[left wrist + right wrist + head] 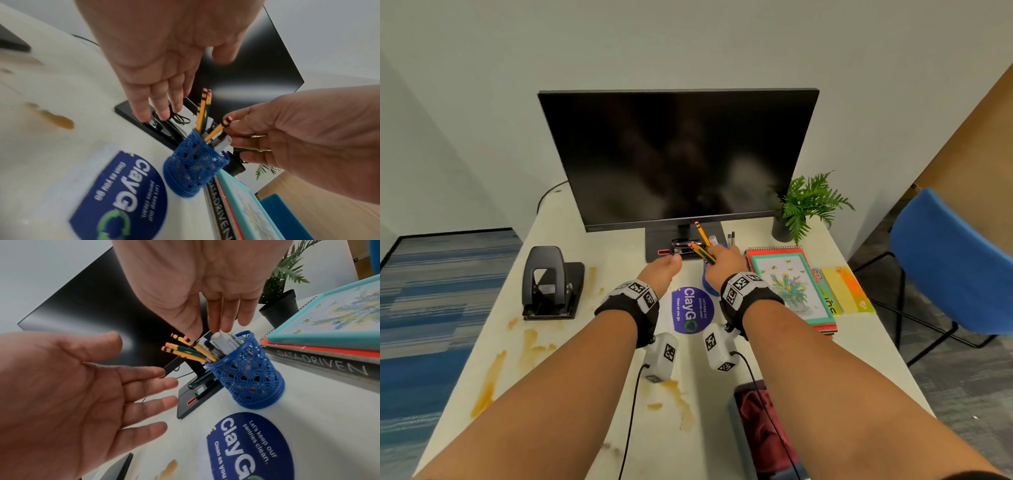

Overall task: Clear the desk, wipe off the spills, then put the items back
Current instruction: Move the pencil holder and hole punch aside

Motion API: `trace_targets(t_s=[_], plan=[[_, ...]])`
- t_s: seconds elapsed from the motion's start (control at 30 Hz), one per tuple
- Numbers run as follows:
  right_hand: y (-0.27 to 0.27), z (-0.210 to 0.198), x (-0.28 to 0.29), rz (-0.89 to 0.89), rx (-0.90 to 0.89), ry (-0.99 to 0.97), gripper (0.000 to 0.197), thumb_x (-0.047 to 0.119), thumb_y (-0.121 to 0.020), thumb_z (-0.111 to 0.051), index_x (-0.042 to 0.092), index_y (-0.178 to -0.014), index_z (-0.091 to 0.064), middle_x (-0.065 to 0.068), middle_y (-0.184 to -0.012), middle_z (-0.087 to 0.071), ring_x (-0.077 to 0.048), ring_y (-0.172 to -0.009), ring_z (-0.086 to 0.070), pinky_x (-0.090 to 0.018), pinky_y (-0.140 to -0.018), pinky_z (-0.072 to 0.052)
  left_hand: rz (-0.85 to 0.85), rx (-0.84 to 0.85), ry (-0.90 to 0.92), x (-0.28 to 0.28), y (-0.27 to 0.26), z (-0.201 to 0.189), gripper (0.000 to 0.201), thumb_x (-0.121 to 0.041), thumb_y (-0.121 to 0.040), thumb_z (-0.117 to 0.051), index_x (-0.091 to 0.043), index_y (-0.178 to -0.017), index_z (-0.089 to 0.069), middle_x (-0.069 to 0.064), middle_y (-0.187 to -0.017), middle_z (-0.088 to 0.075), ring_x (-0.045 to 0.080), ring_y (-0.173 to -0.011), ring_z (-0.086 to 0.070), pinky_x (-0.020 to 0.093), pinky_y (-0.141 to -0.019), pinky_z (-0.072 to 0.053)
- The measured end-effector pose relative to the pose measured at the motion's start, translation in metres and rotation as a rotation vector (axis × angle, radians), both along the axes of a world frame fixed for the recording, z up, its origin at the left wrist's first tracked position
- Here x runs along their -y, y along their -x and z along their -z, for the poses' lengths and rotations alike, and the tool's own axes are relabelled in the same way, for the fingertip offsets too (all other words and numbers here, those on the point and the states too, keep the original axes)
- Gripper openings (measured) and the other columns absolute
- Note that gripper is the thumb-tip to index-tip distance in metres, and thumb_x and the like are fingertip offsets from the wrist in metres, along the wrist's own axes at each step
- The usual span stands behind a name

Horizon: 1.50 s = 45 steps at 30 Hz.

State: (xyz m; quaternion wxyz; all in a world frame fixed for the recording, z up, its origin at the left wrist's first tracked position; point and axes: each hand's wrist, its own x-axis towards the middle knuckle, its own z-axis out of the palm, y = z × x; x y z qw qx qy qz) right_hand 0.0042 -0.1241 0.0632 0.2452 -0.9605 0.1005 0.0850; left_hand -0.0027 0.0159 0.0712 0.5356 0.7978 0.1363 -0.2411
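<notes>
A blue lattice pen cup (709, 286) (195, 165) (251, 378) stands on the white desk (599, 342), holding yellow pencils (702, 250) (185, 350) and pens. My right hand (719, 255) (207, 331) hovers over the cup with its fingers straight down. The thumb touches one pencil and the fingertips (226, 326) touch a clear pen's top. My left hand (671, 262) (156, 113) (156, 391) is open just left of the cup, fingers spread over the black stapler (681, 248) (201, 382) on the monitor base. Brown spills (530, 346) (59, 121) stain the left and front of the desk.
A monitor (678, 157) stands at the back, with a black hole punch (551, 284) on the left. A potted plant (808, 205), stacked notebooks (791, 287) and a yellow pad (846, 289) are on the right. A round blue sticker (692, 310) lies mid-desk. A container with red cloth (763, 431) sits near front. A blue chair (955, 267) stands beyond the right edge.
</notes>
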Motion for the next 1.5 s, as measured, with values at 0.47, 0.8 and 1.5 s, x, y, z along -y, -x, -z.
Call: trace_targets(t_s=[0.47, 0.8, 1.5], plan=[[0.009, -0.013, -0.139, -0.081, -0.036, -0.054, 0.05, 0.009, -0.087, -0.048, 0.023, -0.135, -0.049, -0.009, -0.139, -0.037, -0.031, -0.128, -0.037, -0.042, -0.104, -0.04, -0.139, 0.158, -0.402, -0.162, 0.021, 0.003, 0.046, -0.026, -0.096, -0.049, -0.013, -0.14, -0.048, 0.011, -0.138, -0.052, 0.03, -0.124, -0.052, 0.032, -0.106, -0.041], [0.004, 0.008, -0.225, -0.17, -0.099, -0.07, 0.05, 0.006, -0.088, -0.048, 0.023, -0.135, -0.049, -0.007, -0.138, -0.041, -0.028, -0.128, -0.04, -0.041, -0.103, -0.043, -0.176, 0.083, -0.52, -0.251, 0.021, 0.024, 0.034, -0.019, -0.093, -0.05, -0.004, -0.121, -0.061, 0.017, -0.118, -0.063, 0.032, -0.099, -0.06, 0.033, -0.091, -0.048], [-0.029, 0.055, -0.284, -0.272, -0.295, -0.162, 0.036, 0.016, -0.095, -0.046, 0.012, -0.131, -0.045, -0.014, -0.123, -0.059, -0.032, -0.111, -0.058, -0.035, -0.091, -0.047, -0.166, 0.059, -0.384, -0.285, -0.022, 0.08, 0.031, -0.004, -0.089, -0.043, -0.012, -0.117, -0.055, 0.015, -0.11, -0.063, 0.026, -0.087, -0.053, 0.031, -0.08, -0.041]])
